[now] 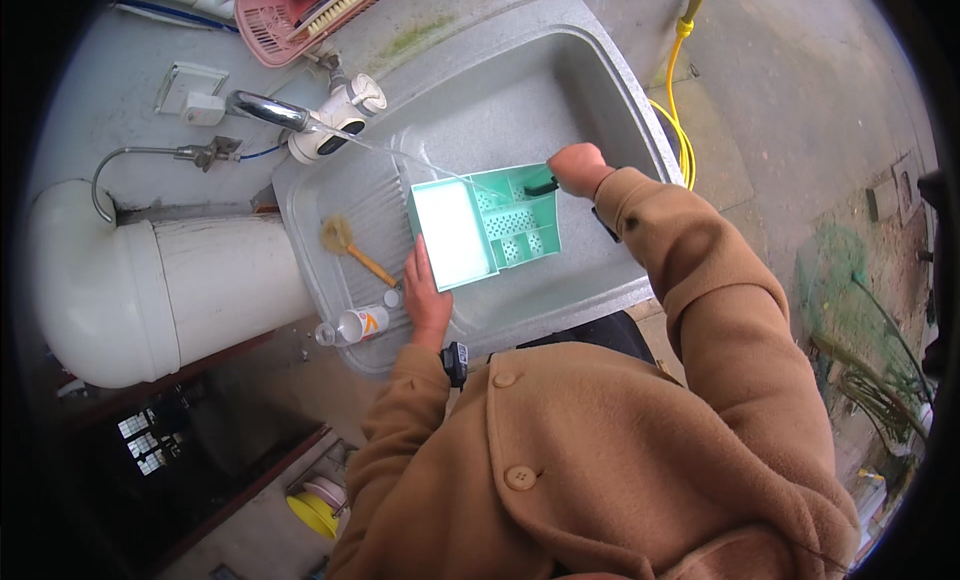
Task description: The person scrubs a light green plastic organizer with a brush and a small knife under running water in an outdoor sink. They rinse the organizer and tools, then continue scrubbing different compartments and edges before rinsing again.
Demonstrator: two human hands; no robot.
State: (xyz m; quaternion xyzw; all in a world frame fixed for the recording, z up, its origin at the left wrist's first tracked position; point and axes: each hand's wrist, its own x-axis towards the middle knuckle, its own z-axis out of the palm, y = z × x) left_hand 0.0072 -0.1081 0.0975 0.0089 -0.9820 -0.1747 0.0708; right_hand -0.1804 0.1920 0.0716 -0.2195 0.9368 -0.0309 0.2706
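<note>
A mint-green compartment organizer is tilted over the grey sink basin, with a large white-looking section on its left and small perforated compartments on its right. My left hand holds its near left edge, fingers along the side wall. Closed at its far right corner, my right hand grips a black tool that reaches into a compartment. The tool's working end is too small to make out. From the chrome faucet, a thin stream of water runs into the organizer.
On the ribbed drainboard of the grey sink lie a wooden-handled round brush and a white bottle. A pink basket holds a scrub brush at the back left. A white pipe stands left; a yellow hose hangs right.
</note>
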